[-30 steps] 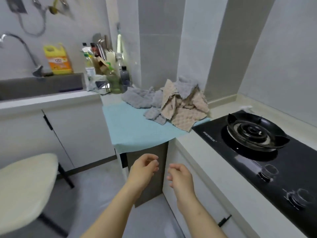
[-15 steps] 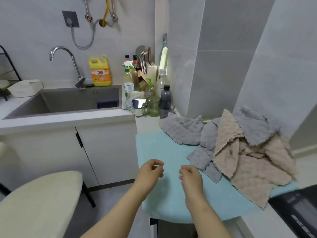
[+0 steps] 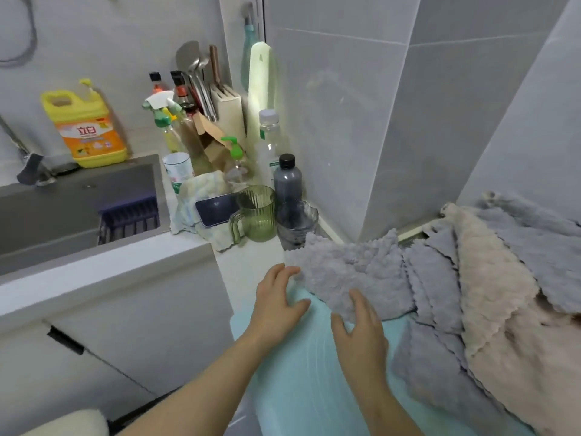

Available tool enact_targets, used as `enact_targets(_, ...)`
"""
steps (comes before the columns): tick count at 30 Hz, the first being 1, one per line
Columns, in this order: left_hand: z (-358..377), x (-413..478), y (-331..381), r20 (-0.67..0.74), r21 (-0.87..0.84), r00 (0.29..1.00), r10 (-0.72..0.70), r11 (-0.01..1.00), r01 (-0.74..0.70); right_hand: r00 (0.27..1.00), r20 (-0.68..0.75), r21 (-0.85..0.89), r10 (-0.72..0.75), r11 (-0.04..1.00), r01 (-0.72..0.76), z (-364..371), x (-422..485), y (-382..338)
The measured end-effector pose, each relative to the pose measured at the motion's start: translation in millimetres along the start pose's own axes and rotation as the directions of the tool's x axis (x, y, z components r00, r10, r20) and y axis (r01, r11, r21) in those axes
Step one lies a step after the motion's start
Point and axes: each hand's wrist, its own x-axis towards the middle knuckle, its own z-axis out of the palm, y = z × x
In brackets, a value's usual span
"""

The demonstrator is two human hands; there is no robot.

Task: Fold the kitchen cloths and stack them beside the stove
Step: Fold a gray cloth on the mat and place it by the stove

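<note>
While both hands are spread open, neither grips anything.
Left hand (image 3: 278, 300) just beside the grey cloth (image 3: 352, 272), right hand (image 3: 358, 333) touching its near edge; it lies on the teal mat (image 3: 298, 388) against the crumpled pile (image 3: 496, 309).

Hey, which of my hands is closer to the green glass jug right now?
Left. The left hand is just in front of the green jug, on its near side; the right hand is farther right, fingers on the grey cloth.
</note>
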Motion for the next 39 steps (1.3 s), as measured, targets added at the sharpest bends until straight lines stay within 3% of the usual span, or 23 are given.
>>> enact_targets(3, 3.7, 49.4, -24.4, 0.086, 0.121, 0.980, 0.178, 0.975, -0.187, 0.987, -0.122, -0.212, 0.102, 0.969, -0.126, 23.2, 18.9, -5.3)
enact_targets(5, 6.6, 67.5, -35.9, 0.131, 0.232, 0.968, 0.213, 0.943, -0.239, 0.962, -0.223, -0.267, 0.155, 0.940, -0.213, 39.8, 25.0, -12.9)
enact_targets(9, 6.6, 78.7, -41.2, 0.171, 0.197, 0.927, 0.335, 0.910, -0.365, 0.868, -0.496, -0.429, 0.007, 0.867, -0.253, 67.2, 22.8, -22.5)
enact_targets(11, 7.5, 82.0, -39.1, 0.241, 0.188, 0.910, 0.336, 0.904, -0.384, 0.860, -0.511, -0.466, 0.002, 0.840, -0.279, 71.8, 21.6, -24.6)
enact_targets(16, 8.3, 84.2, -41.6, 0.262, 0.095, 0.862, 0.433, 0.878, -0.470, 0.827, -0.561, -0.403, -0.005, 0.875, -0.268, 72.3, 21.1, -26.4)
enact_targets(19, 5.6, 85.6, -46.9, 0.218, -0.111, 0.842, 0.494, 0.870, -0.481, 0.760, -0.647, -0.315, -0.061, 0.929, -0.193, 71.6, 18.8, -25.3)
enact_targets(25, -10.2, 77.0, -59.3, 0.214, -0.559, 0.861, 0.462, 0.781, -0.280, 0.711, -0.699, -0.155, -0.078, 0.987, -0.044, 73.9, -1.4, -32.0)
enact_targets(29, -10.1, 76.4, -57.8, 0.238, -0.597, 0.842, 0.485, 0.756, -0.267, 0.716, -0.698, -0.061, 0.007, 0.996, -0.069, 75.2, -22.1, -36.3)
enact_targets(33, -13.1, 72.0, -63.7, 0.350, -0.611, 0.724, 0.594, 0.731, -0.304, 0.690, -0.691, 0.195, 0.216, 0.975, -0.109, 80.9, -47.5, -34.5)
enact_targets(35, -14.6, 69.0, -63.8, 0.390, -0.624, 0.642, 0.660, 0.702, -0.342, 0.671, -0.702, 0.236, 0.237, 0.967, -0.095, 84.0, -54.1, -35.4)
enact_targets(39, -17.8, 67.5, -63.2, 0.395, -0.656, 0.576, 0.716, 0.658, -0.369, 0.634, -0.737, 0.241, 0.232, 0.968, -0.075, 85.2, -56.8, -43.7)
